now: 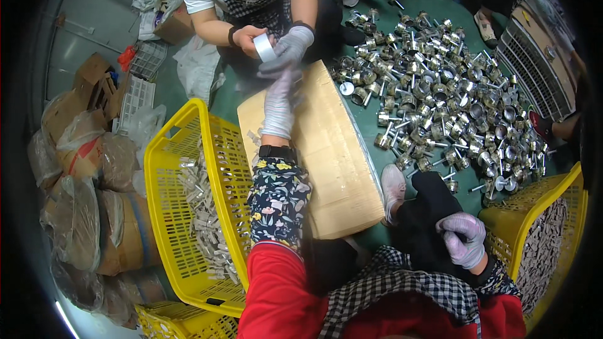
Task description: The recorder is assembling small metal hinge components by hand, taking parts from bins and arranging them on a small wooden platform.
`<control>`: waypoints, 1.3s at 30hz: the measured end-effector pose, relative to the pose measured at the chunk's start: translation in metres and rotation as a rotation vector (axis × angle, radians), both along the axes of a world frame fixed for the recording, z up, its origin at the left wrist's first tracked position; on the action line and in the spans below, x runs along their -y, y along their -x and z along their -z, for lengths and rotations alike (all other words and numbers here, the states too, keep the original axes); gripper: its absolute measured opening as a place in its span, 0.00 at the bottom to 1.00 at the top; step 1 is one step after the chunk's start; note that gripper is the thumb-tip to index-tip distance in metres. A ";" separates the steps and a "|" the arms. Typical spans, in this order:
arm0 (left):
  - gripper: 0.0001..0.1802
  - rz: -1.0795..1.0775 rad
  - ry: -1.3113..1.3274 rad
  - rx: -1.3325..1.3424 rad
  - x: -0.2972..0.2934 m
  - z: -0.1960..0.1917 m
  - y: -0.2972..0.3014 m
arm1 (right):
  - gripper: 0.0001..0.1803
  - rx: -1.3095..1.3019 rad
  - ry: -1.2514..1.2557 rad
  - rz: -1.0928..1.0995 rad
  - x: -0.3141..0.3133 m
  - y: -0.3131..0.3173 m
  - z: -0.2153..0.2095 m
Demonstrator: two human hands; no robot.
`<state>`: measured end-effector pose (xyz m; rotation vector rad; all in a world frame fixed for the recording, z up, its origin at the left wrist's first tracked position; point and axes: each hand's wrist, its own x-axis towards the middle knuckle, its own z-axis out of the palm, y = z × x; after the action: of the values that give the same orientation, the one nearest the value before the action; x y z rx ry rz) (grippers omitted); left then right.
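Observation:
My left hand (281, 110), in a pale glove, reaches forward over a cardboard-topped work surface (333, 150). Its fingers are smeared by motion and meet or overlap a co-worker's gloved hand (294, 45); whether anything lies between them is hidden. In the co-worker's other, bare hand (250, 39) is a whitish ring like a tape roll (264, 48). My right hand (463, 237), gloved too, is curled above my knee beside a yellow basket (527, 226) of small dark pieces. What its bent fingers hold, if anything, cannot be made out.
Left of the cardboard stands a yellow basket (207, 132) with many flat metal pieces (204, 213). Metal cups with stems (440, 94) are heaped on the green floor. Wrapped cartons (125, 226) line the left side. Other people stand at the far right beside a grey crate (534, 69).

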<state>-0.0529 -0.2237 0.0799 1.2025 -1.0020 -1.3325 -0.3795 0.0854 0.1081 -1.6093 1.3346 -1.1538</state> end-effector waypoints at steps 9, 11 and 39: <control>0.09 -0.066 -0.297 -0.180 -0.022 0.014 -0.017 | 0.06 -0.066 0.041 0.023 -0.004 -0.004 0.008; 0.09 -0.081 -0.297 -0.026 -0.025 0.006 -0.024 | 0.06 -0.046 0.114 0.036 -0.005 -0.007 0.005; 0.17 -0.358 -0.442 -0.479 -0.331 0.129 0.086 | 0.19 -0.517 -0.193 -0.598 0.035 -0.117 0.005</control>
<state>-0.1388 0.1076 -0.0486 1.2247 -0.1422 -1.4894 -0.2627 0.0502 0.1035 -2.0402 1.0886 -0.2513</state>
